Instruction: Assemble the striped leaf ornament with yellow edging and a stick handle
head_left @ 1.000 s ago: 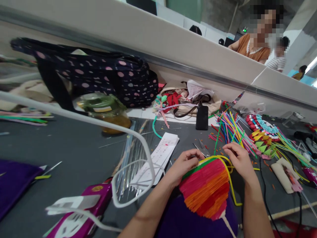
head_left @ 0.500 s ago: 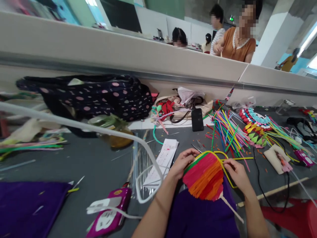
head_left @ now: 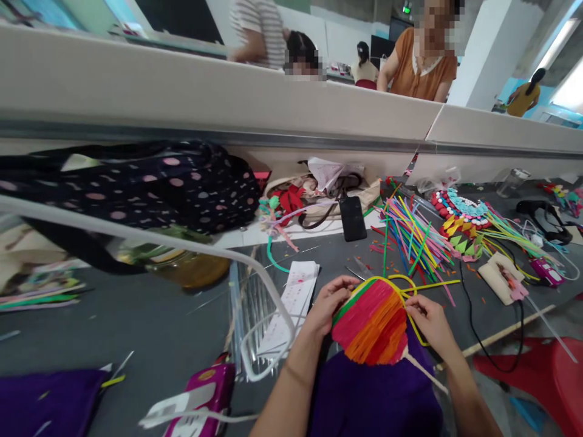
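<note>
- The big gray table (head_left: 150, 328) is covered with craft things, and a long low wall (head_left: 228, 103) runs across the back of it.
- A dark bag with pink dots (head_left: 150, 182) lies at the back left, beside a jar (head_left: 191, 267) with something yellow-brown inside.
- A loose pile of colored sticks (head_left: 412, 233) fans out at the right, well apart from the bag.
- A black phone (head_left: 352, 218) lies flat near the pile.
- The striped fan (head_left: 371, 321) sits over the person's lap, at the near edge of the table. It has pink, red and orange rows, and a thin pale stick pokes out of its bottom end.
- The left hand (head_left: 330, 300) is closed on the fan's top left edge, where a green strip runs.
- The right hand (head_left: 428, 321) is closed on the right edge, pinching the yellow strip (head_left: 405, 285) that bends around the rim.
- It looks like the person is working the yellow strip along the edge of the fan.
- The next move likely needs a soft, steady pull, so the strip sits snug on the rim.
- The left hand should hold the fan steady while that is done.
</note>
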Demonstrator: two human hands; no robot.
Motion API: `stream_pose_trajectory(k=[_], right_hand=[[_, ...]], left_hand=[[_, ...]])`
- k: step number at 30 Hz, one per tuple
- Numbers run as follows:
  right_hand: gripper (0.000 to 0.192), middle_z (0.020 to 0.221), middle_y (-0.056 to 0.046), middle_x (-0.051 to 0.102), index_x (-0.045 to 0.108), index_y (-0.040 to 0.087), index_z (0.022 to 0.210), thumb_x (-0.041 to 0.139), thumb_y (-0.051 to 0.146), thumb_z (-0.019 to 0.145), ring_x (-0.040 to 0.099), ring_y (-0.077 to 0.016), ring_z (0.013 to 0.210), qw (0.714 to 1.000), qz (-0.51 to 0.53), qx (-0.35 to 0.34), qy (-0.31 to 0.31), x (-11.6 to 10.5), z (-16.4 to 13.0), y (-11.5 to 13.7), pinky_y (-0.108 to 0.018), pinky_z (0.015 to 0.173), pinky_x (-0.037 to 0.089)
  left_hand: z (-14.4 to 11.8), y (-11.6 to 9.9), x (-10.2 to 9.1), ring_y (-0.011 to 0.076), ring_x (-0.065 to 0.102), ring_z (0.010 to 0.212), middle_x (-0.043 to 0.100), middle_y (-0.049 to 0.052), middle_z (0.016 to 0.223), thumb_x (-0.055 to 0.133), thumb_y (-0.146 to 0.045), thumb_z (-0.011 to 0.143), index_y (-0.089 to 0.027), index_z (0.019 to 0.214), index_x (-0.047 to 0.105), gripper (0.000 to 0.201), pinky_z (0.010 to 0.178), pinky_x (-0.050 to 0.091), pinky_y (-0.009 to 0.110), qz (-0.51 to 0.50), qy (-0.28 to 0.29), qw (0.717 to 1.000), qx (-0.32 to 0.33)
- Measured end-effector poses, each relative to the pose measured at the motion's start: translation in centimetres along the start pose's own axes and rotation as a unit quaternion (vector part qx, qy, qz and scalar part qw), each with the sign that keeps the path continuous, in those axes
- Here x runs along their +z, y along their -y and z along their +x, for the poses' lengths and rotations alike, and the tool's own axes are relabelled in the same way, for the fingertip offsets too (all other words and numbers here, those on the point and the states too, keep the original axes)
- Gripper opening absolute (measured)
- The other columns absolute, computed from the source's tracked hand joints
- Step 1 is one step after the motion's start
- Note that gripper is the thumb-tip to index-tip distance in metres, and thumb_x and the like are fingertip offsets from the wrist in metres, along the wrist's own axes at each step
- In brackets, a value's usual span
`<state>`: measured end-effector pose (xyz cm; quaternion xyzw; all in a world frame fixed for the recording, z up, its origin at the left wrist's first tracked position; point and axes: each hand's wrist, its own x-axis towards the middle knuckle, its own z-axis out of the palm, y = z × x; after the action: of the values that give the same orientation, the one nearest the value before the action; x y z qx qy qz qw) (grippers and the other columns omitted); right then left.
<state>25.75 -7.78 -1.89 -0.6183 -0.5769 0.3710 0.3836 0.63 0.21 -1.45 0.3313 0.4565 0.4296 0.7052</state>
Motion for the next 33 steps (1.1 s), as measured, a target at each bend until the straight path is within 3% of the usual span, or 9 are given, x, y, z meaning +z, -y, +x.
stream_pose_trajectory(k=[6,13,19,25,33], right_hand=[[0.02,0.067,0.0,0.064,0.07,0.019,0.078,0.066,0.038,0.078,0.055,-0.0151,0.061,0.994,0.101,0.042,-0.017,0.5,-0.1,-0.2,-0.025,0.058,0.041],[0.026,0.067,0.001,0.063,0.064,0.019,0.083,0.075,0.038,0.07,0.053,-0.0129,0.06,0.967,0.24,0.085,0.0,1.5,-0.7,-0.1,-0.024,0.06,0.04],[0.022,0.064,0.004,0.055,0.061,0.019,0.078,0.076,0.03,0.067,0.048,-0.0103,0.057,0.972,0.221,0.056,-0.057,2.4,-0.8,0.1,-0.021,0.056,0.038],[0.022,0.068,0.001,0.059,0.061,0.019,0.08,0.073,0.035,0.072,0.054,-0.014,0.062,0.977,0.205,0.03,-0.055,2.5,-0.8,0.2,-0.024,0.06,0.044],[0.026,0.072,-0.002,0.063,0.064,0.019,0.083,0.074,0.041,0.073,0.059,-0.0165,0.067,0.979,0.196,0.019,-0.059,2.4,-0.9,-0.2,-0.026,0.064,0.048]], left_hand=[[0.0,-0.1,0.0,0.0062,0.049,0.049,0.059,-0.005,0.068,0.066,-0.014,0.056,-0.016,0.083,0.069,0.027,0.049,0.032,0.017,-0.006,-0.004,1.0,-0.002],[-0.2,0.0,0.2,0.0055,0.046,0.047,0.061,-0.005,0.071,0.065,-0.015,0.056,-0.017,0.085,0.068,0.029,0.046,0.03,0.018,-0.009,-0.02,1.0,0.019],[-1.0,-0.1,0.3,0.006,0.042,0.046,0.058,-0.006,0.063,0.062,-0.016,0.056,-0.018,0.081,0.068,0.026,0.047,0.028,0.019,-0.002,-0.018,0.999,0.044],[-2.0,-1.4,0.6,0.0138,0.055,0.06,0.067,0.0,0.07,0.058,-0.021,0.063,-0.017,0.081,0.071,0.023,0.057,0.037,0.023,0.075,-0.007,0.993,0.095],[-1.7,-2.4,0.4,0.01,0.048,0.049,0.063,-0.001,0.059,0.062,-0.025,0.065,-0.015,0.073,0.07,0.015,0.05,0.032,0.021,0.062,-0.002,0.997,0.045]])
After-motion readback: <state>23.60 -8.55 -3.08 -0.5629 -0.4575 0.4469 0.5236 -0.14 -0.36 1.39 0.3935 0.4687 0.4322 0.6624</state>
